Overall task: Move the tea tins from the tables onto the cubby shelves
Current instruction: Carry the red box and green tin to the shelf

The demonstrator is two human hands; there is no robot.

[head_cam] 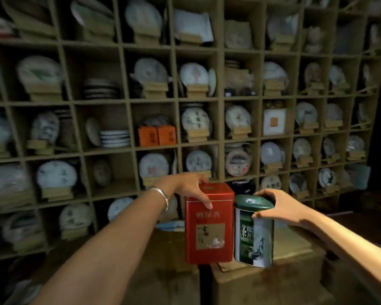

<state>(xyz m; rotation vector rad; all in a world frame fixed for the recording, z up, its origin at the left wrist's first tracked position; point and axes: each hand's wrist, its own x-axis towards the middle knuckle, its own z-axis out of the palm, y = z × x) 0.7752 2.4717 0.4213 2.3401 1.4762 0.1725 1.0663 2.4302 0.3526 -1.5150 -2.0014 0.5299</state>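
Tall rectangular red metal tea tin point(209, 225), lid on, upright, with gold characters beneath the lid and a gold-framed panel on its front face; held in the air from the top. Beside it on the right, touching or nearly touching, a rounded white-and-green metal tea tin point(254, 234) with a dark green domed lid, lid on, tilted slightly, bearing a dark green label with pale characters and ink-style artwork; also held in the air at its lid. Both are in front of the lower rows of the wooden cubby shelves point(176, 146).
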